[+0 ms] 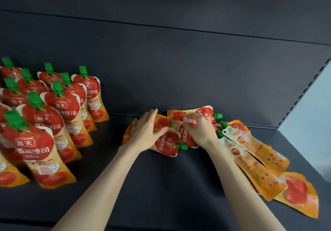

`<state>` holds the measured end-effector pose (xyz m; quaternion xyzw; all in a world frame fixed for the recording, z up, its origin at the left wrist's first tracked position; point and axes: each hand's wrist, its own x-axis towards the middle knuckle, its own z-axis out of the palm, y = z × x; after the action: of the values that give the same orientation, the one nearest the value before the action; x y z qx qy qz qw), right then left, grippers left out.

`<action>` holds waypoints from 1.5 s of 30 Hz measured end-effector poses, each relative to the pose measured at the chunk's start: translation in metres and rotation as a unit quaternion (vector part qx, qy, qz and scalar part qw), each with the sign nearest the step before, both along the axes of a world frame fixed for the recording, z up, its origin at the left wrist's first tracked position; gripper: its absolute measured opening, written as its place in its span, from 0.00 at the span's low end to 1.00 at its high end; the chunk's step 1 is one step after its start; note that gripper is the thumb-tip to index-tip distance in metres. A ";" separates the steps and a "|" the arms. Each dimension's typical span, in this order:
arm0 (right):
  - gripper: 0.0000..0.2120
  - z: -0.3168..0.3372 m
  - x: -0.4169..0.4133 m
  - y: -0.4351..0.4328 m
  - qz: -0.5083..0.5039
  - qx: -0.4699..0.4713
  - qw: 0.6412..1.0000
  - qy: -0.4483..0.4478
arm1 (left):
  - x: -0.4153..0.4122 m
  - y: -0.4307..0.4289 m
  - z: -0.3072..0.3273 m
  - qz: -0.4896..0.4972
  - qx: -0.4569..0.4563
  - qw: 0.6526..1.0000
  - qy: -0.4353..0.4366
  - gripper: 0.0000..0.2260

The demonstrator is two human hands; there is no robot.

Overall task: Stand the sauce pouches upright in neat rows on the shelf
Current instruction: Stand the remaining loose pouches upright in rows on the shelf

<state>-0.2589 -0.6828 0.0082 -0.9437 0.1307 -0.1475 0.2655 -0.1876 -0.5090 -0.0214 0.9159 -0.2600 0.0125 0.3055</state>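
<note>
Several red-and-orange sauce pouches with green caps stand upright in rows on the left of the dark shelf. A loose pile of the same pouches lies flat at the right. My left hand rests on a flat pouch whose cap points right, fingers spread over it. My right hand has curled fingers pinching the edge of another flat pouch beside it. Both hands are at the left end of the pile.
The shelf's dark back panel rises behind the pouches. A slotted upright and a pale wall bound the shelf on the right. Bare shelf floor lies between the standing rows and the pile.
</note>
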 end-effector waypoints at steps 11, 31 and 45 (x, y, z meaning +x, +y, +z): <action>0.18 -0.010 0.026 -0.025 -0.081 -0.071 0.993 0.050 | 0.029 -0.010 0.002 -0.008 0.052 0.999 -0.002 0.28; 0.32 0.002 0.030 -0.046 -0.149 0.069 0.986 -0.024 | 0.009 0.004 0.014 0.022 -0.221 0.961 0.167 0.15; 0.24 0.044 0.048 -0.027 -0.078 0.241 0.927 -0.276 | 0.024 0.047 0.039 0.133 -0.469 0.850 0.201 0.17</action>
<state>-0.2105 -0.7095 0.0519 -0.7600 0.1570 -0.3867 0.4983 -0.1639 -0.4623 0.0177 0.6721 -0.0313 -0.0109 0.7397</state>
